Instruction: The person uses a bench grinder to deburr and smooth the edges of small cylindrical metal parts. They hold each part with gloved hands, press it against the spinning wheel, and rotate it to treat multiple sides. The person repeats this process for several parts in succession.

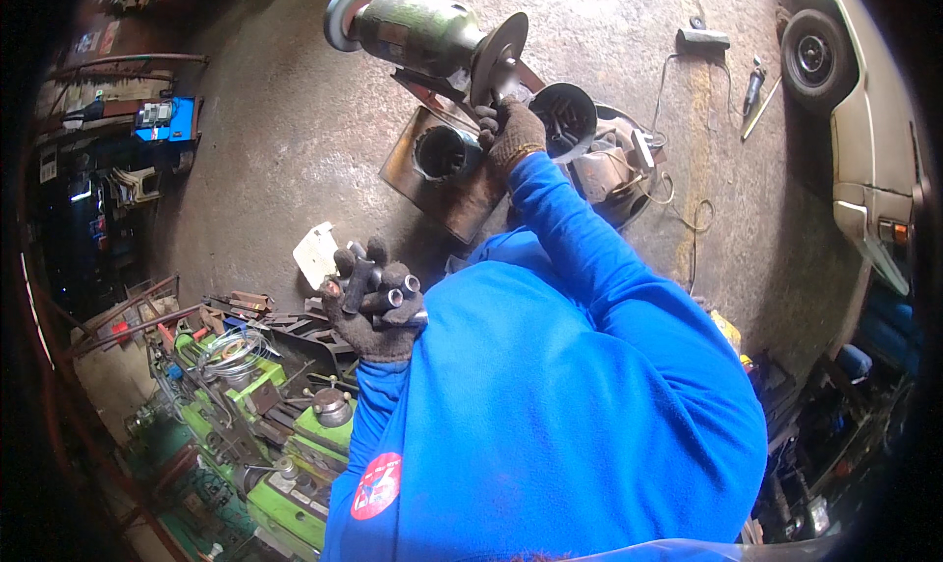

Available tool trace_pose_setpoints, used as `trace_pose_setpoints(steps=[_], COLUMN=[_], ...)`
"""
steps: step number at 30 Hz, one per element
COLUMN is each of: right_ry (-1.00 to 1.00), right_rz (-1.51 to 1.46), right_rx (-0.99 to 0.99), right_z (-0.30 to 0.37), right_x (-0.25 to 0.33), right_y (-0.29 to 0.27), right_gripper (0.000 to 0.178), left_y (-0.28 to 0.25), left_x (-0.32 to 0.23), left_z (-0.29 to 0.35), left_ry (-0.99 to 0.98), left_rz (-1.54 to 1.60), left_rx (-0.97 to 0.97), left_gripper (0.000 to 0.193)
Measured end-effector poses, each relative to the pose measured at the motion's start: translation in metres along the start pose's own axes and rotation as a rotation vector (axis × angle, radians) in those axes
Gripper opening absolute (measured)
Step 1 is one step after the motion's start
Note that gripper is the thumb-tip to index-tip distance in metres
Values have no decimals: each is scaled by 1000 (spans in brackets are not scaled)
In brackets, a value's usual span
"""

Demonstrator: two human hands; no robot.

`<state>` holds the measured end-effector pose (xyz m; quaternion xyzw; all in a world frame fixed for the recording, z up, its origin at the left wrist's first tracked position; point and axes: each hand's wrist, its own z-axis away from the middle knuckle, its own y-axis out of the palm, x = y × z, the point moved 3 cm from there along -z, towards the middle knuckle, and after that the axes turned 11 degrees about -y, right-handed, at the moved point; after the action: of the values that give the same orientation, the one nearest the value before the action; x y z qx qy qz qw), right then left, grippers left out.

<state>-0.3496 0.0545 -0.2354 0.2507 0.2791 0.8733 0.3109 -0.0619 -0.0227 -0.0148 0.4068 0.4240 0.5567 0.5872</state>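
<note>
My left hand point(378, 338), in a dark knitted glove, is closed around several short metal tubes point(382, 300), with bright ends poking out between the fingers. Ahead, my right hand point(517, 135), gloved too, is closed on a short metal piece point(499, 97), mostly hidden by the fingers. It is at the lower part of the right wheel point(503, 53) of a worn green bench grinder point(417, 31); whether they touch I cannot tell. Just right of that hand, a round can point(587, 104) contains several dark tubes. Left of it is another metal can point(422, 159), dark inside.
A rusty metal plate point(454, 203) lies under the left can. Cables and clutter point(614, 174) lie right of the cans. A green machine point(329, 429) stands at lower left, a blue machine point(167, 120) farther left. A parked vehicle point(874, 130) lines the right side.
</note>
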Motion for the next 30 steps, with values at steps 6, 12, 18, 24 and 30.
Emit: trace_pose_setpoints(steps=[6, 12, 18, 24, 30], right_ry=[-32, -301, -381, -434, -551], right_rz=[119, 375, 644, 671, 857], right_rx=[-46, 90, -13, -92, -148], right_z=[6, -33, -19, -10, -1], right_x=[2, -2, 1, 0, 7], right_y=[7, -21, -11, -6, 0], right_gripper=[16, 17, 29, 42, 43], left_y=[-6, -2, -1, 3, 1], left_x=[-2, 0, 1, 3, 1], left_z=[5, 2, 2, 2, 3], left_ry=[32, 110, 124, 133, 117], left_rz=[-26, -61, -76, -71, -47], left_rx=[-1, 10, 6, -12, 2], left_gripper=[71, 49, 47, 48, 49])
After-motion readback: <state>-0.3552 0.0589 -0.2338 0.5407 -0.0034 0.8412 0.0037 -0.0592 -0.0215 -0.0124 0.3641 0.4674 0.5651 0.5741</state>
